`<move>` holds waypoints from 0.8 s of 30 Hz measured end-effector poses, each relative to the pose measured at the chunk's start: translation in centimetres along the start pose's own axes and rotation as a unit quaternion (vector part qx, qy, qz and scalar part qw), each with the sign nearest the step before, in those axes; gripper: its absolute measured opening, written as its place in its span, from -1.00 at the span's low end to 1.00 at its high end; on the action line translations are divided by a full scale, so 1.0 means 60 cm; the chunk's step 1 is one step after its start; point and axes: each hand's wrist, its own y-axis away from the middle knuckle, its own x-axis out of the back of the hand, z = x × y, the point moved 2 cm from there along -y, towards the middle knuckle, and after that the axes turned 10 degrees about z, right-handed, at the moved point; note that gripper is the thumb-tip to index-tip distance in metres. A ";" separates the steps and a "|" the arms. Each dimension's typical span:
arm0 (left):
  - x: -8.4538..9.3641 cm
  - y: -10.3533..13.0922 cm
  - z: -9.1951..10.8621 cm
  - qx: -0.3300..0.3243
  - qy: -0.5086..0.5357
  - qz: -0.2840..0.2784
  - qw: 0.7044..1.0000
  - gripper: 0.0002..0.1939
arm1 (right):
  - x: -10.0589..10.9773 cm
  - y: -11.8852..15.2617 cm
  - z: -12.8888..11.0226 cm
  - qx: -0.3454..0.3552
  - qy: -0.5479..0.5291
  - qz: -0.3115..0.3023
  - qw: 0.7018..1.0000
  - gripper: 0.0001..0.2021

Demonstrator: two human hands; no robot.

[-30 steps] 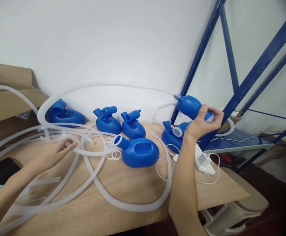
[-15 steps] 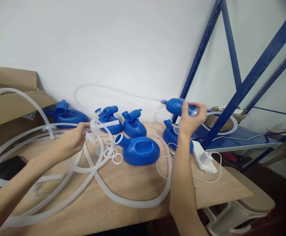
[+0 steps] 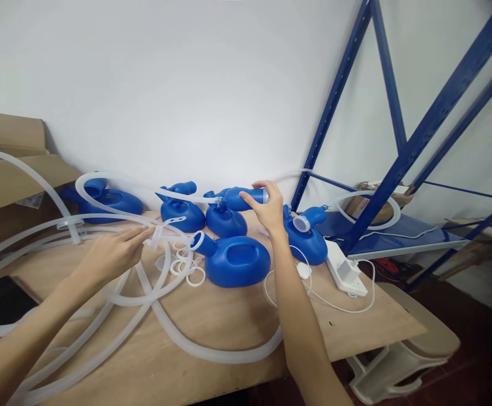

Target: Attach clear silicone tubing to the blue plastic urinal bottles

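Observation:
My right hand (image 3: 270,204) is closed around a blue plastic funnel-shaped head (image 3: 238,199), held level above the table. Its wide end has a clear rim; a translucent hose (image 3: 178,195) joins its narrow end at a metal clamp. My left hand (image 3: 121,254) is pinched on a translucent plastic fitting (image 3: 156,235) among the hose loops. Between the hands, a blue urinal bottle (image 3: 238,262) lies on the table, its open neck pointing left. White rings (image 3: 195,276) are scattered beside that neck. More blue urinal bottles (image 3: 183,216) stand behind, along the wall.
Coils of hose (image 3: 216,354) spread over the wooden table (image 3: 212,380). At right are a white power strip (image 3: 342,270), a blue metal shelf (image 3: 415,239) and a plastic stool (image 3: 423,332). A cardboard box (image 3: 21,180) and a dark tablet-like slab (image 3: 3,301) are at left.
My right hand has brought the blue head leftward and slightly down, from near the shelf to above the bottles. The attached hose now loops to the left. My left hand stays at the fitting.

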 end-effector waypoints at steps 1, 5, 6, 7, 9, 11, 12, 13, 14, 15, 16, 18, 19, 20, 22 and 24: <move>0.001 -0.003 0.012 -0.013 -0.024 -0.007 1.000 -0.51 | -0.009 0.005 0.007 -0.013 -0.006 -0.015 1.000 -0.70; -0.001 -0.024 0.079 -0.092 -0.082 -0.030 0.992 -0.42 | -0.053 0.041 0.045 -0.086 -0.042 -0.112 0.989 -0.74; -0.004 -0.030 0.094 -0.102 -0.077 -0.043 0.991 -0.39 | -0.064 0.052 0.054 -0.105 -0.048 -0.149 0.982 -0.74; -0.008 -0.035 0.107 -0.104 -0.069 -0.059 0.990 -0.36 | -0.073 0.063 0.063 -0.119 -0.049 -0.188 0.974 -0.73; -0.019 -0.047 0.121 -0.096 -0.048 -0.096 0.990 -0.26 | -0.085 0.081 0.076 -0.131 -0.046 -0.251 0.958 -0.72; -0.030 -0.058 0.123 -0.081 -0.010 -0.118 0.990 -0.19 | -0.089 0.089 0.084 -0.127 -0.044 -0.278 0.951 -0.71; -0.035 -0.064 0.120 -0.071 0.019 -0.123 0.990 -0.18 | -0.090 0.091 0.087 -0.123 -0.044 -0.287 0.949 -0.70; -0.039 -0.069 0.116 -0.059 0.056 -0.129 0.988 -0.19 | -0.090 0.091 0.088 -0.123 -0.043 -0.293 0.947 -0.70; -0.042 -0.075 0.110 -0.045 0.098 -0.138 0.985 -0.20 | -0.090 0.091 0.090 -0.126 -0.039 -0.298 0.945 -0.69; -0.044 -0.081 0.105 -0.030 0.144 -0.150 0.978 -0.21 | -0.091 0.091 0.091 -0.133 -0.031 -0.305 0.942 -0.69; -0.046 -0.086 0.100 -0.015 0.189 -0.165 0.968 -0.21 | -0.092 0.090 0.092 -0.144 -0.022 -0.310 0.939 -0.69; -0.047 -0.096 0.094 -0.001 0.264 -0.192 0.945 -0.20 | -0.093 0.090 0.096 -0.171 0.002 -0.310 0.935 -0.68; -0.048 -0.102 0.092 -0.006 0.289 -0.198 0.936 -0.20 | -0.094 0.091 0.097 -0.183 0.014 -0.309 0.933 -0.68; -0.048 -0.106 0.092 -0.018 0.306 -0.199 0.931 -0.21 | -0.094 0.091 0.099 -0.196 0.025 -0.310 0.930 -0.68; -0.049 -0.114 0.091 -0.050 0.317 -0.190 0.928 -0.25 | -0.093 0.093 0.104 -0.222 0.047 -0.317 0.921 -0.70; -0.049 -0.118 0.089 -0.073 0.319 -0.188 0.926 -0.30 | -0.090 0.095 0.107 -0.246 0.066 -0.327 0.910 -0.71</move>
